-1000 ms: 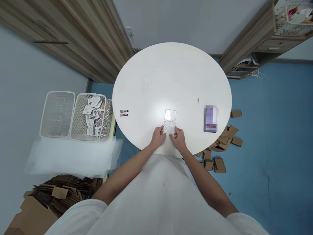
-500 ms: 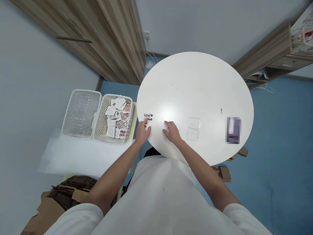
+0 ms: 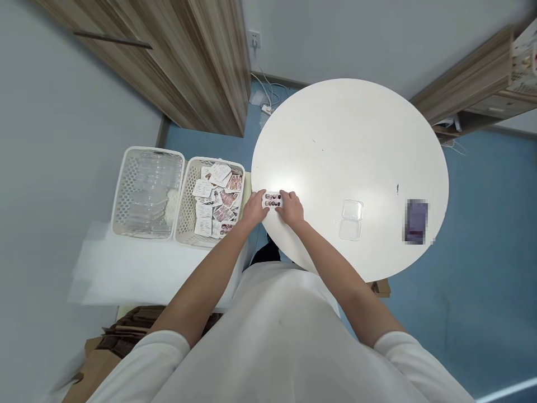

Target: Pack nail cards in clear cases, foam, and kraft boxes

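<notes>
A small white card of press-on nails point(image 3: 272, 200), with two rows of dark red and pink nails, is at the near left edge of the round white table point(image 3: 348, 134). My left hand point(image 3: 255, 208) grips its left edge, thumb at the near corner. On the right edge, the fingers and thumb of my right hand point(image 3: 291, 208) are closed in the same way. Whether the card rests on the tabletop or is slightly lifted, I cannot tell. Farther right on the table lies a clear plastic case point(image 3: 351, 220), opened flat.
Left of the table, one white basket point(image 3: 184, 238) holds many similar cards. Beside it another basket point(image 3: 119, 193) contains clear plastic cases. A blurred purple item point(image 3: 416, 221) lies at the table's right. Brown cardboard point(image 3: 94, 372) is stacked at lower left.
My right hand has moved left to the card and closed on its right edge. My left hand has closed on the left edge. The whole view has shifted a little.
</notes>
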Motion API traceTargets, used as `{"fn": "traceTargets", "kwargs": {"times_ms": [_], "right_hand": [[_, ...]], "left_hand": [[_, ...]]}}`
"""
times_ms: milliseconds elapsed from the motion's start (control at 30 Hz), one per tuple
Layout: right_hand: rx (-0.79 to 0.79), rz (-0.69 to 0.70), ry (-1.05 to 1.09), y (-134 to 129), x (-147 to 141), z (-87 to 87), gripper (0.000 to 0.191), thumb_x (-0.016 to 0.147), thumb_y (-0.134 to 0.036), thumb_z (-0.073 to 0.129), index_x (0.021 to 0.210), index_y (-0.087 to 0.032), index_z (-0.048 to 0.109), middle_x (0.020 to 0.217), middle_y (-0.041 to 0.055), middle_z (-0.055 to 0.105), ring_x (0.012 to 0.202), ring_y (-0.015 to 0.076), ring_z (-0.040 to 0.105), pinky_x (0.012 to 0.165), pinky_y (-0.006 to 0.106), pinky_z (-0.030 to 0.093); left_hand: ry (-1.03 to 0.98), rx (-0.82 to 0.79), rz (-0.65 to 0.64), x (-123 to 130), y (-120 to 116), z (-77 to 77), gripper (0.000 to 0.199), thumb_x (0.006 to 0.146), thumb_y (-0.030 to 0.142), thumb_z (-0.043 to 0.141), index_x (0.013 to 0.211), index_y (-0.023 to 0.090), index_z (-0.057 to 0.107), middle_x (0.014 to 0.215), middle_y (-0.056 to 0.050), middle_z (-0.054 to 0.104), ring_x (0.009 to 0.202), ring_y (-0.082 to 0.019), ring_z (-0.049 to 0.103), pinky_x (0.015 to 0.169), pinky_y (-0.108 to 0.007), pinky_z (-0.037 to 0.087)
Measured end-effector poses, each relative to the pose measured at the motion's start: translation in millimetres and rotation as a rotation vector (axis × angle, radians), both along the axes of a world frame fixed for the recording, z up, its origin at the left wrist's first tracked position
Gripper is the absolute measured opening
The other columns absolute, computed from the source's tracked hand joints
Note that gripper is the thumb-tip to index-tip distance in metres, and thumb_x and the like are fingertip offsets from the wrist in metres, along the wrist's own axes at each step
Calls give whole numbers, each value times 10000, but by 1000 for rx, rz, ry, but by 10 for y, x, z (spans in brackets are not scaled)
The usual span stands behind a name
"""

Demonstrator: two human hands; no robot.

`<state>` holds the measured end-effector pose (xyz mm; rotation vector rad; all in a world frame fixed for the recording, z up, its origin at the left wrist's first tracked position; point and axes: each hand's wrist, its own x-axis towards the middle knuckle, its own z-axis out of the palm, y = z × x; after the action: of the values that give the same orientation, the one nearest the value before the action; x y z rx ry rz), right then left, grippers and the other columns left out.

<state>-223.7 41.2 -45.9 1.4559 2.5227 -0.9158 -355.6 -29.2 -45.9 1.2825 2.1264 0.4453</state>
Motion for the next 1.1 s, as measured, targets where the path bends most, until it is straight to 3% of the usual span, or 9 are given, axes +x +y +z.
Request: {"fn": "traceTargets", "kwargs": {"times_ms": [233,400,567,733,867,967,1100], "right_hand": [[-10,-75,133,-65,37,-52,530,706,-211,576,1200,-212,383,1073,80,463,975,219,441,812,361,396],[-105,-109,313,-108,295,-47,623,691,-165,563,1260,-201,312,1100,85,419,999,209,439,852,359,408],[-94,-98,393,-128,902,101,659,715,-145,525,1305,-248,251,1099,76,393,1034,214,427,877,383,403],[-47,-126,382,-84,1787,245,637,731,-181,525,1304,-255,258,1073,69,416,1011,212,441,864,385,417],[-6,-114,337,43,2421,249,627,711,-230,564,1280,-258,302,1090,67,433,1036,234,424,865,409,418],[10,-74,307,179,2709,187,627,684,-254,599,1256,-240,341,1123,80,425,1070,253,403,878,425,405],[-11,-13,290,331,2855,74,619,674,-264,614,1237,-219,363,1151,95,419,1085,266,398,866,428,406]], "left_hand": [[-10,93,17,84,-65,-8,579,682,140,561,1228,175,368,996,-69,484,783,-171,522,731,-316,438],[-80,143,-10,283,-118,7,610,677,139,561,1249,170,350,971,-57,476,712,-138,507,726,-303,448],[-134,215,-108,712,-85,132,621,690,154,564,1264,189,329,941,-43,477,731,-139,496,717,-296,448],[-191,248,-243,1406,41,268,607,700,181,577,1255,210,335,925,-37,484,756,-148,494,712,-299,452],[-205,214,-331,1922,191,267,592,702,229,590,1243,221,350,984,-46,486,798,-161,509,719,-312,460],[-157,156,-344,2176,301,229,599,689,269,611,1235,227,366,1029,-56,477,842,-182,519,717,-326,462],[-85,74,-328,2348,403,183,603,675,271,629,1226,236,387,1027,-59,471,907,-206,509,733,-333,456]]}}
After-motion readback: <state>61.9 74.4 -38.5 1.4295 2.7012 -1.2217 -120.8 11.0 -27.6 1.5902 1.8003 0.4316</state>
